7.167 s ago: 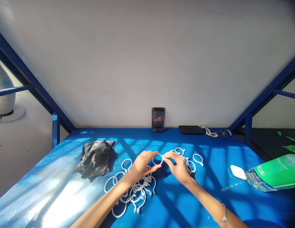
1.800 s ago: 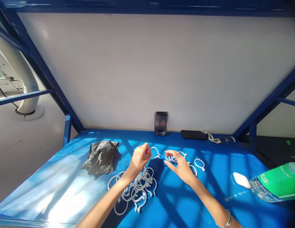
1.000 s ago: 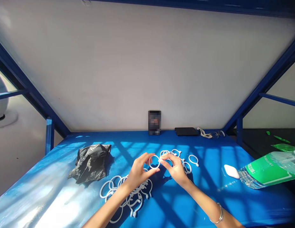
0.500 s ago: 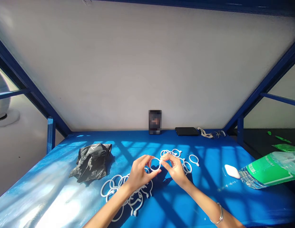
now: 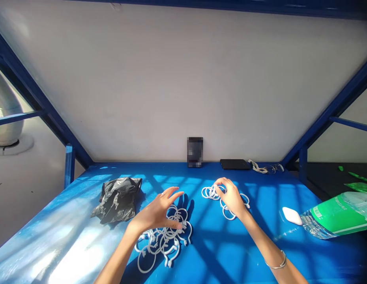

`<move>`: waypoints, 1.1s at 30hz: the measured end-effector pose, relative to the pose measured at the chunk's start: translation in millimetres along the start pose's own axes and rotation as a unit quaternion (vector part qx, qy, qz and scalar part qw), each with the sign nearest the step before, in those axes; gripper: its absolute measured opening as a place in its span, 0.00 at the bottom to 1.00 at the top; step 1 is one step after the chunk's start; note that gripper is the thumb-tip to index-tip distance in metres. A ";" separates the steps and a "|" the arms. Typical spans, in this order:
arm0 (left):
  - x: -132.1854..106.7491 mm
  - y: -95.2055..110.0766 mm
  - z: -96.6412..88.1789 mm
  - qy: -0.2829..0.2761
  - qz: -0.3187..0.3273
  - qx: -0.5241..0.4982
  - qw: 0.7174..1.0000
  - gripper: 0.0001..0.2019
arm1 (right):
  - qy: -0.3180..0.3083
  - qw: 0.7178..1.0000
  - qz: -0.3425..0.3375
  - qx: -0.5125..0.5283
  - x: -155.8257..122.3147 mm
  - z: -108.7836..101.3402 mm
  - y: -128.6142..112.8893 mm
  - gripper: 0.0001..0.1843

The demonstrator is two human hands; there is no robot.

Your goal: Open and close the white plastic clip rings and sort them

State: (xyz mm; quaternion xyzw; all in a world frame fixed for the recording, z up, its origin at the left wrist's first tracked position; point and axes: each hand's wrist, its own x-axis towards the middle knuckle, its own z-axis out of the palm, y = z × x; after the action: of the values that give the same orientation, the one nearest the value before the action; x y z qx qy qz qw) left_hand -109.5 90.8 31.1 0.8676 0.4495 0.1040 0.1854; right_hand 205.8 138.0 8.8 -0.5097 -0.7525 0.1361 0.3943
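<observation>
Several white curtain rings [image 5: 148, 271], some closed and some gaping, lie in a tangled pile on the blue tabletop [image 5: 213, 252]. My left hand [image 5: 155, 211] hovers over this pile with its thumb and fingers spread, holding nothing. Farther right, a smaller group of white curtain rings [image 5: 229, 215] lies on the table. Over that group is my right hand [image 5: 231, 197], thumb and forefinger closed at the edge of a white curtain ring [image 5: 212, 191]. Part of this group is hidden under the hand.
At left sits a crumpled black plastic bag [image 5: 120, 199]. Against the back wall stand a dark pixelated object [image 5: 195, 153], a black phone [image 5: 235, 164] and glasses [image 5: 272, 169] beside a pale strap. A white case [image 5: 292, 216] and a green-labelled bottle [image 5: 340, 217] lie at right.
My hands have moved apart from the ring they both held. The left has opened and shifted left over the larger pile; the right has carried the ring to the smaller group.
</observation>
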 end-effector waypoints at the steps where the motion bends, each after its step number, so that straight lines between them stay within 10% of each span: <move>1: -8.2 -2.6 -0.9 0.001 -0.006 0.011 1.000 0.49 | -0.005 1.000 0.005 -0.020 0.9 -1.9 6.4 0.14; 9: -77.7 6.2 32.4 0.098 0.041 0.123 0.987 0.58 | -0.062 0.990 0.040 -0.119 -1.9 -18.6 34.2 0.14; 15: -105.9 5.8 60.3 0.122 -0.003 0.171 0.978 0.50 | -0.051 0.996 0.003 -0.070 -3.7 -5.1 -0.2 0.14; 23: -78.6 6.2 68.5 0.092 0.005 0.156 0.983 0.41 | -0.241 0.961 -0.119 0.062 -32.6 27.6 -69.7 0.21; 33: -28.1 -12.3 68.5 0.069 0.022 0.091 0.993 0.38 | -0.236 0.968 -0.050 0.067 -28.9 33.0 -63.5 0.19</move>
State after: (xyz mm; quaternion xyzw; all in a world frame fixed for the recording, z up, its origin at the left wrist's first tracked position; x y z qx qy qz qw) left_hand -111.0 58.6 -36.7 0.8812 0.4499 0.1262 0.0717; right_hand 144.6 91.1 12.6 -0.3972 -0.8378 0.2834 0.2449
